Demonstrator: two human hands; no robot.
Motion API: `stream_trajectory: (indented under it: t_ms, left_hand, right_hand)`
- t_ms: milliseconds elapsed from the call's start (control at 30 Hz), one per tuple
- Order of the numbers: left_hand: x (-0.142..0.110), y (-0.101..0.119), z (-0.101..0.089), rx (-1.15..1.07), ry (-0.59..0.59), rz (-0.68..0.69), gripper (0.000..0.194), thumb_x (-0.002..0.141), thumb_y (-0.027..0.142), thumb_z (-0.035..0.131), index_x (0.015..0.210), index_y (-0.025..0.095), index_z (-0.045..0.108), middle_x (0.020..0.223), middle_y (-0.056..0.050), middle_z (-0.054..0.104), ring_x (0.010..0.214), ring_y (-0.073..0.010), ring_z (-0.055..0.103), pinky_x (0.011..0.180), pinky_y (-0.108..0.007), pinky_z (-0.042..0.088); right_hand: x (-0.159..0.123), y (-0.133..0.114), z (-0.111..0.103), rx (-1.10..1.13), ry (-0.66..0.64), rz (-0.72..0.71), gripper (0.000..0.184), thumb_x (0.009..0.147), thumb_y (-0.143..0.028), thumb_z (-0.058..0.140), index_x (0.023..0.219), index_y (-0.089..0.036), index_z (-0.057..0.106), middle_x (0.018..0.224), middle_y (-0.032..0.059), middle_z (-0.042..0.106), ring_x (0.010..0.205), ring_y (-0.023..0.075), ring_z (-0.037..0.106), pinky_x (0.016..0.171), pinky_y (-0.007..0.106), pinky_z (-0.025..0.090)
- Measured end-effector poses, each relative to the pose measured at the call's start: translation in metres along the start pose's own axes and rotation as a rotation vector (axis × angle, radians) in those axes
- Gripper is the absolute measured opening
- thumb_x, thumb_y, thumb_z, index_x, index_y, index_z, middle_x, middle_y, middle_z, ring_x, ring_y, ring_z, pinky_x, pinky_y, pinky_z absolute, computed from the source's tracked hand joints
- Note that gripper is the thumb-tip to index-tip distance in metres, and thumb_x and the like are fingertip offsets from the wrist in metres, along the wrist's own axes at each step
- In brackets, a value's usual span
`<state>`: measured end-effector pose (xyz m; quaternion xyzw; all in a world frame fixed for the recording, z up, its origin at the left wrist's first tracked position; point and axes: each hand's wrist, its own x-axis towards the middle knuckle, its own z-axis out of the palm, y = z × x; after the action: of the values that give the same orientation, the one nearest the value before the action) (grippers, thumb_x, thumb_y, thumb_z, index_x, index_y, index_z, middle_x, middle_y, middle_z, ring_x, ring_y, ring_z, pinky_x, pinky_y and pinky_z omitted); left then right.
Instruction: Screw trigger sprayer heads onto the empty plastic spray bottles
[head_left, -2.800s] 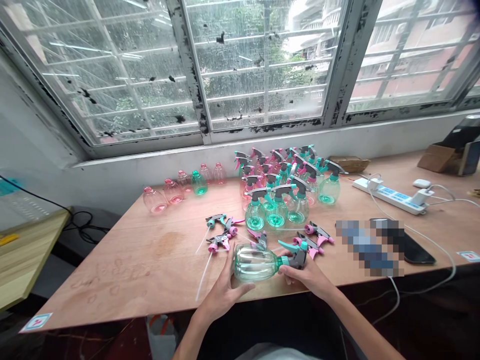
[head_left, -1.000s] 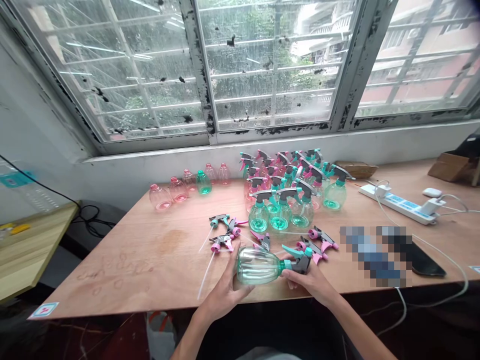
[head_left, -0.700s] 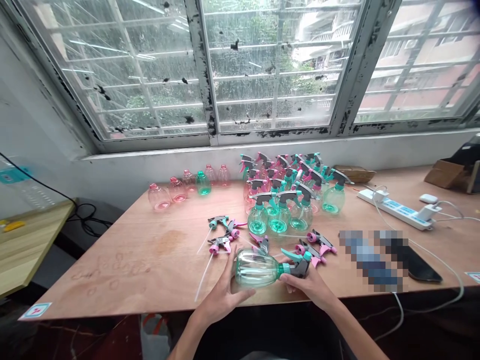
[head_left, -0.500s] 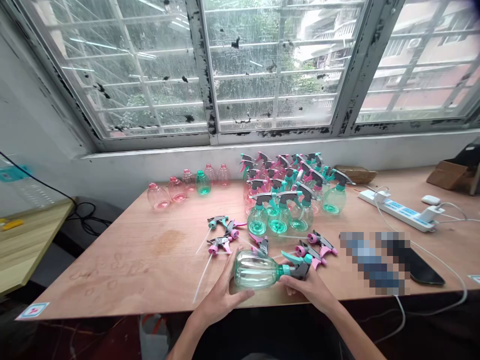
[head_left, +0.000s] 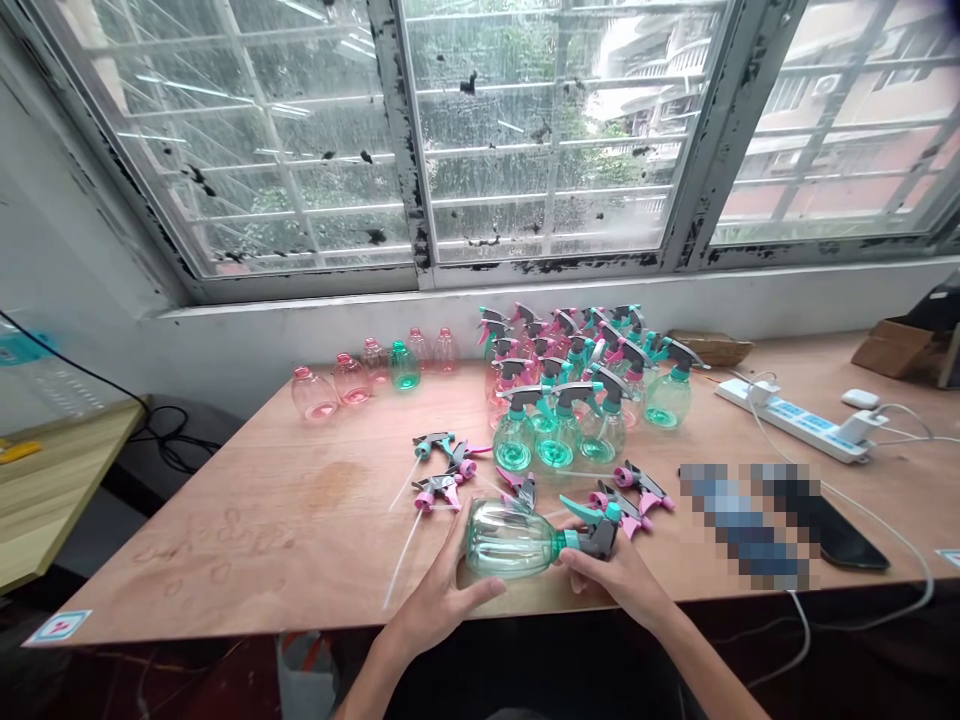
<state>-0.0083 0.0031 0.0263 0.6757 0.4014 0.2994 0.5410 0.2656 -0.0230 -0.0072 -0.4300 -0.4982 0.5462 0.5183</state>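
Observation:
A clear green spray bottle (head_left: 510, 540) lies on its side between my hands, above the table's front edge. My left hand (head_left: 454, 590) is wrapped round its base end. At the neck, my right hand (head_left: 607, 570) grips around the teal collar and the grey-and-teal trigger head (head_left: 596, 530), which sits on the bottle. Some of the right fingers are hidden behind the neck. Loose pink-and-grey trigger heads (head_left: 439, 490) with thin white tubes lie beyond my left hand, along with a teal one (head_left: 433, 446). More pink trigger heads (head_left: 645, 485) rest beyond my right hand.
Rows of upright spray bottles (head_left: 556, 440) with heads on stand at the back middle. Several open pink bottles (head_left: 352, 380) and one green bottle (head_left: 406, 367) stand back left. To the right are a power strip (head_left: 799, 420), a black phone (head_left: 851, 535) and a cardboard box (head_left: 892, 348).
Almost nothing differs. The view has shifted very slightly, and both hands keep the same hold on the spray bottle.

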Motion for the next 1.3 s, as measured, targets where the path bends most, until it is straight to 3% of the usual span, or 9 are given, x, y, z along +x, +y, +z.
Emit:
stream_trajectory:
  t_ms: [100, 267, 467, 567, 700, 833, 1133, 1300]
  left_hand:
    - [0.001, -0.002, 0.000, -0.010, -0.008, 0.001, 0.098, 0.091, 0.050, 0.071, 0.165, 0.028, 0.010, 0.173, -0.007, 0.020, 0.159, -0.0316, 0.015, 0.130, -0.050, 0.015]
    - [0.003, 0.002, 0.002, -0.023, -0.011, 0.026, 0.105, 0.086, 0.046, 0.078, 0.165, 0.033, 0.009, 0.174, -0.004, 0.018, 0.159, -0.0324, 0.019, 0.130, -0.049, 0.019]
    - [0.000, 0.010, 0.004, -0.019, -0.011, 0.038, 0.102, 0.090, 0.044, 0.074, 0.165, 0.034, 0.005, 0.172, -0.005, 0.023, 0.159, -0.0310, 0.018, 0.129, -0.048, 0.022]
    - [-0.001, 0.011, 0.003, 0.001, 0.001, 0.034, 0.107, 0.088, 0.042, 0.076, 0.165, 0.032, 0.002, 0.174, -0.005, 0.016, 0.160, -0.0311, 0.012, 0.130, -0.049, 0.017]
    - [0.000, 0.008, 0.001, 0.027, 0.018, 0.035, 0.101, 0.086, 0.042, 0.078, 0.164, 0.030, 0.014, 0.175, -0.004, 0.010, 0.161, -0.0321, 0.004, 0.131, -0.050, 0.007]
    - [0.002, 0.005, 0.002, 0.015, 0.012, 0.053, 0.102, 0.084, 0.041, 0.080, 0.164, 0.033, 0.017, 0.175, -0.004, 0.012, 0.160, -0.0333, 0.014, 0.130, -0.050, 0.017]
    - [0.000, 0.009, 0.003, -0.010, 0.009, 0.069, 0.107, 0.086, 0.039, 0.079, 0.164, 0.035, 0.006, 0.174, -0.004, 0.015, 0.159, -0.0329, 0.014, 0.129, -0.048, 0.023]
    - [0.001, 0.012, 0.002, -0.016, 0.007, 0.083, 0.105, 0.083, 0.039, 0.082, 0.164, 0.035, 0.015, 0.175, -0.005, 0.011, 0.156, -0.0362, 0.025, 0.127, -0.047, 0.029]
  right_hand:
    - [0.000, -0.001, 0.000, 0.004, 0.009, -0.011, 0.033, 0.083, -0.046, 0.082, 0.092, -0.019, 0.067, 0.055, -0.0035, 0.067, 0.048, 0.0151, 0.060, 0.053, 0.028, 0.053]
    - [0.000, -0.004, 0.001, 0.035, 0.025, -0.028, 0.035, 0.083, -0.048, 0.081, 0.094, -0.019, 0.064, 0.059, -0.0029, 0.069, 0.047, 0.0146, 0.060, 0.052, 0.028, 0.052]
    - [0.000, -0.003, 0.001, 0.049, 0.015, -0.017, 0.034, 0.083, -0.045, 0.082, 0.092, -0.019, 0.063, 0.060, -0.0026, 0.070, 0.046, 0.0135, 0.058, 0.050, 0.028, 0.052]
    - [-0.001, -0.002, 0.001, 0.047, 0.000, -0.003, 0.038, 0.081, -0.042, 0.085, 0.099, -0.019, 0.061, 0.058, -0.0046, 0.068, 0.048, 0.0139, 0.058, 0.051, 0.029, 0.054]
    - [-0.001, -0.003, 0.002, 0.040, -0.020, 0.016, 0.041, 0.080, -0.043, 0.085, 0.101, -0.018, 0.061, 0.057, -0.0058, 0.065, 0.048, 0.0138, 0.057, 0.052, 0.030, 0.054]
    - [0.001, -0.004, 0.001, 0.054, -0.009, -0.009, 0.038, 0.081, -0.044, 0.084, 0.100, -0.020, 0.061, 0.057, -0.0052, 0.067, 0.047, 0.0139, 0.058, 0.051, 0.029, 0.054]
    - [0.001, -0.002, 0.002, 0.038, -0.015, -0.004, 0.038, 0.079, -0.047, 0.086, 0.099, -0.019, 0.069, 0.057, -0.0046, 0.066, 0.048, 0.0150, 0.059, 0.052, 0.029, 0.054]
    - [0.002, 0.000, 0.001, 0.037, -0.026, 0.001, 0.038, 0.079, -0.045, 0.086, 0.100, -0.017, 0.069, 0.054, -0.0047, 0.065, 0.048, 0.0147, 0.059, 0.052, 0.029, 0.054]
